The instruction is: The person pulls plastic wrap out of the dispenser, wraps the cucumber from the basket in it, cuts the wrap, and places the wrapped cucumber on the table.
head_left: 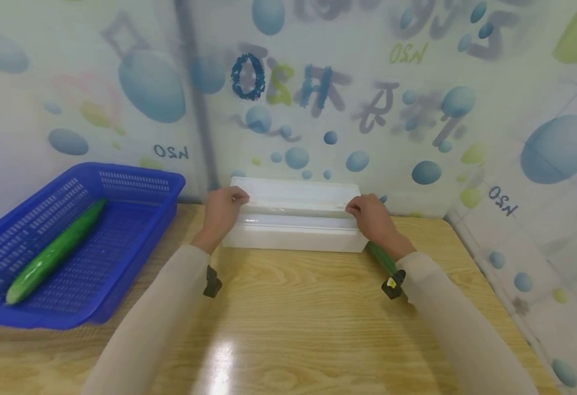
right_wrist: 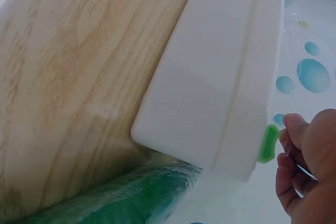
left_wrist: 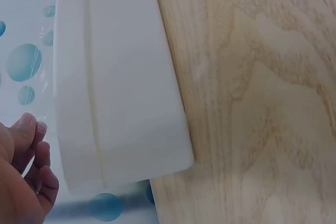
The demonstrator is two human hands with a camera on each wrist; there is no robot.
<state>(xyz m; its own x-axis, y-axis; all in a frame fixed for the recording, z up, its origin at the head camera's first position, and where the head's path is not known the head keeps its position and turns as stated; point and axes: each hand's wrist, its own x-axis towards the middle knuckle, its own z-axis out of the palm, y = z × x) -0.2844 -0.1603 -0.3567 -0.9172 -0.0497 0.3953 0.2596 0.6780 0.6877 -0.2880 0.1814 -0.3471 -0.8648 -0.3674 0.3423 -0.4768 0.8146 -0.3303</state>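
Observation:
A white cling film dispenser box (head_left: 293,240) stands at the back of the table with its lid (head_left: 295,189) raised. My left hand (head_left: 221,214) pinches the clear cling film (head_left: 293,209) at the box's left end, between thumb and forefinger. At the right end my right hand (head_left: 374,219) pinches the film's other side. The film stretches between both hands, thin and hard to see. In the right wrist view a green slider (right_wrist: 269,144) sits on the box edge beside my right fingers. A film-wrapped cucumber (right_wrist: 131,198) lies by the box's right end, partly hidden under my right forearm in the head view.
At the left stands a blue plastic basket (head_left: 135,263) holding an unwrapped cucumber (head_left: 56,255). A wall with blue bubble patterns (head_left: 295,126) rises right behind the box, and another wall (head_left: 540,219) borders the table on the right. The wooden tabletop (head_left: 293,318) extends in front.

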